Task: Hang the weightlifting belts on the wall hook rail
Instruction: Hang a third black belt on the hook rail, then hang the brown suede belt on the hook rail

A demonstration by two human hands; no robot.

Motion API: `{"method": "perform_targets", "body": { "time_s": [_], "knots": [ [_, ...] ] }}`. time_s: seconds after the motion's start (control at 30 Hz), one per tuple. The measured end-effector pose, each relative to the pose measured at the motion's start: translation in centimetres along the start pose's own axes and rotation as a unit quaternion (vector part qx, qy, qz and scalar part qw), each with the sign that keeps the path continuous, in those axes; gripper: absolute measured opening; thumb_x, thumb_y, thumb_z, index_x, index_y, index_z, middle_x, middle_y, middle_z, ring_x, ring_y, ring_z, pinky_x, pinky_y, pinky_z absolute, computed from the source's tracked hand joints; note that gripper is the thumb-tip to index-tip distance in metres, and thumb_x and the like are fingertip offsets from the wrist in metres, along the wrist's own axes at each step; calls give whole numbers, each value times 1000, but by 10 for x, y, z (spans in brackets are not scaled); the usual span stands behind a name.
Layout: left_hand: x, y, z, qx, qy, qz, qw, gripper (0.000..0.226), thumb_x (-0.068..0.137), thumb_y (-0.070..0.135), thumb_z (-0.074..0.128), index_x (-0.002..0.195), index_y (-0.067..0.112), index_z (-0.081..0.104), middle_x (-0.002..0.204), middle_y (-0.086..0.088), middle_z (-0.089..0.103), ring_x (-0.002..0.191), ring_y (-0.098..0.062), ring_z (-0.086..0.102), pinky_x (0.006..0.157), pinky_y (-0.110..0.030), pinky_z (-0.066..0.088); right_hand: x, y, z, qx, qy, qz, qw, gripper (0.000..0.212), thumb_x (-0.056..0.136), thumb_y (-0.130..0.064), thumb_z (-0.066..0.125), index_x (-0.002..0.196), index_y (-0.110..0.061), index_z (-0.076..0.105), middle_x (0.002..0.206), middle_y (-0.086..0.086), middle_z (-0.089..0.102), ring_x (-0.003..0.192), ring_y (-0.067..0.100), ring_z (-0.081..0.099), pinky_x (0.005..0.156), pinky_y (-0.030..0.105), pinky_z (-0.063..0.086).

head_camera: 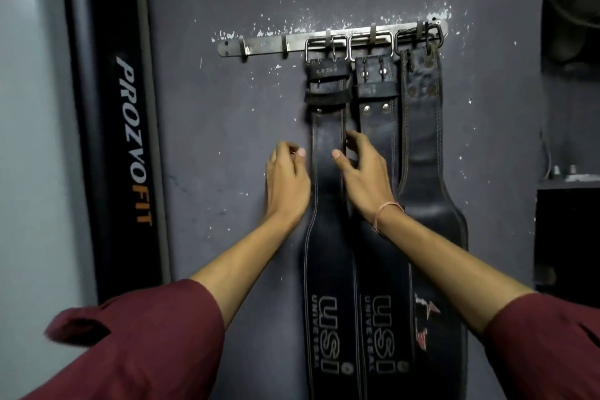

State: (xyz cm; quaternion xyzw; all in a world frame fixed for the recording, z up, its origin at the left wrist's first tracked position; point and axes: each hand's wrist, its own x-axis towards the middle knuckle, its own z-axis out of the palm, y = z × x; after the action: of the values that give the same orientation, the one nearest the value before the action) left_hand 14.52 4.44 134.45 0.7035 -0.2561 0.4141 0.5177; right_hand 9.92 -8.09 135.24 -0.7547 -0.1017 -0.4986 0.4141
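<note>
Three black leather weightlifting belts hang by their buckles from a metal hook rail [269, 43] on the grey wall. The left belt [328, 204] and middle belt [378, 114] carry USI lettering; the right belt [422, 140] has a red mark low down. My left hand [285, 178] is just left of the left belt, fingers curled and apart, holding nothing. My right hand [363, 172] lies over the gap between the left and middle belts, thumb on the left belt's face, fingers loosely spread. Two hooks at the rail's left end are bare.
A tall black padded upright with PROZVOFIT lettering [130, 140] stands against the wall to the left. A dark shelf or box [566, 237] with small metal parts on top juts out at the right. The wall paint is chipped around the rail.
</note>
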Motion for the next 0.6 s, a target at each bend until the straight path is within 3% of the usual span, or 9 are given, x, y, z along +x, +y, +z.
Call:
{"method": "perform_targets", "body": {
  "time_s": [0.13, 0.27, 0.47, 0.6],
  "knots": [
    [-62, -12, -34, -17, -39, -15, 999, 19, 103, 24, 47, 109, 11, 59, 107, -5, 63, 98, -20, 57, 87, -32, 48, -65, -6, -5, -4, -34, 74, 997, 47, 96, -26, 62, 139, -15, 49, 138, 7, 57, 122, 17, 57, 95, 19, 40],
    [-128, -14, -68, -47, -62, -48, 996, 18, 102, 22, 49, 112, 11, 60, 109, -4, 66, 94, -11, 58, 74, -5, 41, -137, -28, -7, -6, -70, 118, 991, 48, 97, -30, 60, 140, -15, 47, 142, 4, 53, 129, 15, 51, 101, 23, 40],
    [-227, -13, -110, -66, -97, -113, 987, 17, 102, 23, 49, 113, 15, 60, 109, -2, 65, 92, -8, 57, 75, -5, 40, -240, -55, 0, -19, -90, 181, 979, 46, 97, -32, 59, 139, -13, 49, 139, 4, 55, 127, 15, 51, 109, 33, 42],
    [-292, -25, -132, -59, -118, -171, 976, 15, 103, 22, 49, 110, 15, 60, 108, -2, 65, 92, -6, 57, 75, -6, 41, -305, -62, 5, -9, -117, 230, 966, 44, 97, -31, 60, 136, -13, 51, 134, 1, 58, 120, 11, 55, 105, 27, 43]
  ]
}}
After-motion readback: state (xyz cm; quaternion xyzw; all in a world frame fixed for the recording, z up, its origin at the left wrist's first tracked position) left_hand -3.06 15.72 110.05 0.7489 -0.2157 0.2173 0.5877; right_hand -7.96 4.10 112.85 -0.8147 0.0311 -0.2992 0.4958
